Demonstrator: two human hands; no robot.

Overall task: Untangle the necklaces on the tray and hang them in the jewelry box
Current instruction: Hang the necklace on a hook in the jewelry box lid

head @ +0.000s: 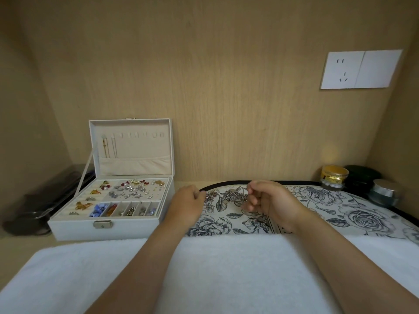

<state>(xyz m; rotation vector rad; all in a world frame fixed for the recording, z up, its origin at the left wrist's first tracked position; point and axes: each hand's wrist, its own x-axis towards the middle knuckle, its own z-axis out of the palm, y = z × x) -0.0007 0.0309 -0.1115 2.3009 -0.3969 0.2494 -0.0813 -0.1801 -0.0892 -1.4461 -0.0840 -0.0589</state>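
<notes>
Dark case (pixel 45 200): far left on the worktop (pixel 56 242), a smoky see-through box lying just behind and beside the jewelry box.
Jewelry box (pixel 108 230): white, open, lid standing upright against the wooden back panel. A row of hooks runs along the top of the lid.
Hung chains (pixel 110 146): two thin chains hang from the leftmost hooks inside the lid, their lower ends dropping into the lid pocket.
Box base: small compartments hold earrings, brooches and coloured beads. The metal clasp faces the person.
Towel (pixel 226 268): white, spread across the near worktop under both forearms, covering the tray's near edge.
Left hand (pixel 188 202): over the tray's left end, just right of the box. Its grip is narrow, with fingers curled at the left end of the tangle. Whether they pinch a strand cannot be told, since the fingertips are hidden.
Necklaces (pixel 229 196): a tangled heap of silvery chain lying on the tray between the two hands.
Right hand (pixel 269 200): at the right end of the tangle, fingers curled, its grip closed, thumb and forefinger pinching the necklaces.
Tray (pixel 340 207): rounded, dark rim, printed with grey-blue roses.
Socket plate (pixel 360 70): white, high on the back panel.
Jars: a gold jar (pixel 334 177), a dark jar (pixel 360 177) and a silver-lidded jar (pixel 384 193) stand close together in the back right corner.
</notes>
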